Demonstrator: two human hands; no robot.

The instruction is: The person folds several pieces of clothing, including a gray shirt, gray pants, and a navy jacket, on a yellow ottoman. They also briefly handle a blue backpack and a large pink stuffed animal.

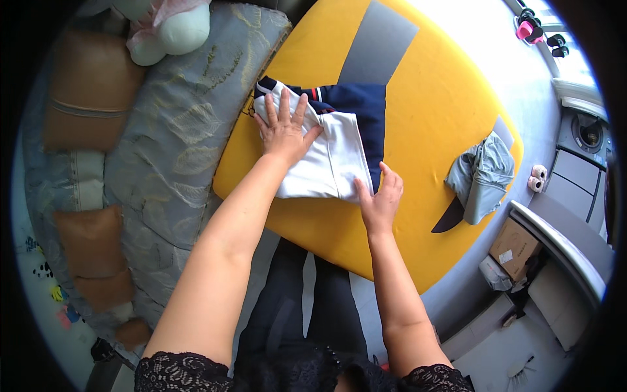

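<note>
A folded white and navy garment [312,171] with a red and white striped trim lies on a yellow-covered table [418,157]. My left hand [287,134] rests flat on its white part, near the far left corner, with the fingers spread. At the garment's near right edge is my right hand [381,201], its thumb on or beside the white cloth and its fingers apart from the thumb. Navy cloth [366,104] shows beyond and to the right of the white layer. Whatever lies beneath the folds is hidden.
A crumpled grey-green cloth [482,176] lies on the table's right side. A grey strip [379,42] crosses its far end. To the left stands a grey patterned sofa [176,124] with brown cushions [91,91] and a white plush toy [183,29]. A cardboard box [514,247] sits at right.
</note>
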